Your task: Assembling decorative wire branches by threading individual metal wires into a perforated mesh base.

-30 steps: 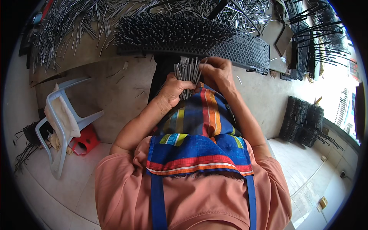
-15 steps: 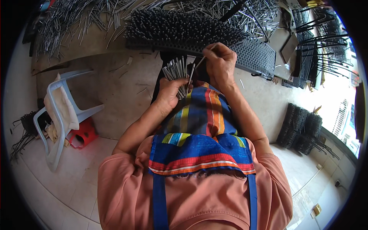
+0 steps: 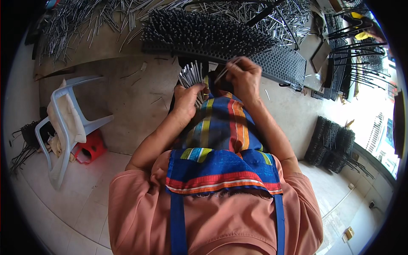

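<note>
A bundle of thin metal rods (image 3: 191, 74) stands fanned out in my left hand (image 3: 185, 100), whose fingers are wrapped round it above my lap. My right hand (image 3: 245, 77) pinches a single metal rod (image 3: 222, 73), tilted, just in front of a perforated rack (image 3: 280, 63). Many upright dark rods (image 3: 204, 32) fill the rack's holes from its left end to past the middle. At its right end the holes are bare. The tips of my right fingers are partly hidden.
Loose metal rods (image 3: 97, 21) lie heaped on the table behind the rack. A light-blue plastic chair (image 3: 63, 110) with a cushion lies at left beside a red container (image 3: 91, 146). Bundles of black wire parts (image 3: 329, 142) stand on the floor at right. Black hooked racks (image 3: 352, 55) are at far right.
My right hand has come slightly down from the rack's front edge, with a rod between its fingers. The left hand has barely moved. Something yellow shows at the far upper right.
</note>
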Motion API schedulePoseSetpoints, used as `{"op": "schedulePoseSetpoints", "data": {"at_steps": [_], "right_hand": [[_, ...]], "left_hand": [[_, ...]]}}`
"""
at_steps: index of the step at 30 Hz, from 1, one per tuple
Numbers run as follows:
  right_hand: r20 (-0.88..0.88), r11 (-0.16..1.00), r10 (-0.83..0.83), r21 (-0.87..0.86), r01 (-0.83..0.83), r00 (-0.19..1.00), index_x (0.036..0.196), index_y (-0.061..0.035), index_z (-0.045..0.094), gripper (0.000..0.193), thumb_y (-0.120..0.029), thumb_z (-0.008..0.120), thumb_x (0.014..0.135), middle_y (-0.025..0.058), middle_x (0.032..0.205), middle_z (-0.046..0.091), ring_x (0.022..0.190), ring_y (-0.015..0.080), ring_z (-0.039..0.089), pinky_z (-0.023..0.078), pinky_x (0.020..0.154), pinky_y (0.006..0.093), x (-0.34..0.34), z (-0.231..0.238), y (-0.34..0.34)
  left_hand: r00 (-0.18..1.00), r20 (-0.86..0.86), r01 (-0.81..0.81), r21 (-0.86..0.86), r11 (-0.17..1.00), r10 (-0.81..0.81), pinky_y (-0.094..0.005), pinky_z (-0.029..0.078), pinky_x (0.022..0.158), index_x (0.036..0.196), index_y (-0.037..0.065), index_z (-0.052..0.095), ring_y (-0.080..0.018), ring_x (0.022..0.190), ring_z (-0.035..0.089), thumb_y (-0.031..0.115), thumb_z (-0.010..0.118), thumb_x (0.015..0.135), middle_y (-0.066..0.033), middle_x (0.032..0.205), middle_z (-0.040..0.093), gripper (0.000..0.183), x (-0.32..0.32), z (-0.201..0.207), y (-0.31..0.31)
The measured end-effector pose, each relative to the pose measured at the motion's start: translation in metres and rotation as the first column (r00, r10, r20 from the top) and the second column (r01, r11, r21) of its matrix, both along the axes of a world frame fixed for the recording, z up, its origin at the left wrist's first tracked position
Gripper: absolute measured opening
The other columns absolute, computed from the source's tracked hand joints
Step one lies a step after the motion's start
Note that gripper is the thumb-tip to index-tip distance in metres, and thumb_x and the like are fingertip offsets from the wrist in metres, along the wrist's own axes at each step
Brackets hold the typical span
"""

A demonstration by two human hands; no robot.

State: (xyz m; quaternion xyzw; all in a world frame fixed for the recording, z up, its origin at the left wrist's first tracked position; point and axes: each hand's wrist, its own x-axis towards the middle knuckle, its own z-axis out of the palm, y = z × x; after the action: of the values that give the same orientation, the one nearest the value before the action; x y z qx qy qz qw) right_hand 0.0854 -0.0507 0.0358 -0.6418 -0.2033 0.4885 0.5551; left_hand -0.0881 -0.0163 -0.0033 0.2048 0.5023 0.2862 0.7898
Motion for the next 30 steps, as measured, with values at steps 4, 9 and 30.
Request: {"op": "schedulePoseSetpoints", "data": {"at_steps": [4, 9, 30], "right_hand": [[0.221, 0.937, -0.212, 0.323, 0.133, 0.952, 0.086, -0.0018, 0.07, 0.009, 0.006, 0.069, 0.08, 0.0041, 0.067, 0.064, 0.055, 0.0046, 0.053, 0.038, 0.05, 0.0188, 0.003, -0.008, 0.022], [0.502, 0.875, -0.234, 0.481, -0.044, 0.832, 0.085, 0.0007, 0.07, 0.012, 0.01, 0.068, 0.078, 0.0032, 0.081, 0.067, 0.071, 0.0052, 0.058, 0.043, 0.064, 0.0187, 0.005, -0.021, 0.04], [0.621, 0.913, -0.222, 0.402, -0.063, 0.752, 0.084, 0.0013, 0.07, 0.012, 0.005, 0.073, 0.073, 0.0072, 0.08, 0.067, 0.071, 0.012, 0.063, 0.048, 0.063, 0.0236, 0.0, -0.025, 0.04]], "left_hand": [[0.997, 0.05, 0.068, -0.088, 0.994, -0.064, -0.0336, 0.055, 0.053, 0.087, -0.005, 0.064, -0.0249, 0.062, 0.068, -0.006, 0.063, 0.078, -0.0157, 0.076, 0.068, 0.009, -0.002, 0.003, -0.009], [0.983, 0.063, 0.182, -0.158, 0.971, -0.174, -0.0337, 0.057, 0.056, 0.091, -0.006, 0.065, -0.0247, 0.064, 0.068, -0.005, 0.065, 0.078, -0.0163, 0.078, 0.069, 0.013, -0.006, 0.002, -0.009], [0.99, 0.111, 0.103, -0.15, 0.983, -0.087, -0.033, 0.057, 0.058, 0.091, -0.008, 0.066, -0.0252, 0.067, 0.069, -0.009, 0.064, 0.076, -0.0184, 0.081, 0.07, 0.015, -0.008, 0.004, -0.003]]}}
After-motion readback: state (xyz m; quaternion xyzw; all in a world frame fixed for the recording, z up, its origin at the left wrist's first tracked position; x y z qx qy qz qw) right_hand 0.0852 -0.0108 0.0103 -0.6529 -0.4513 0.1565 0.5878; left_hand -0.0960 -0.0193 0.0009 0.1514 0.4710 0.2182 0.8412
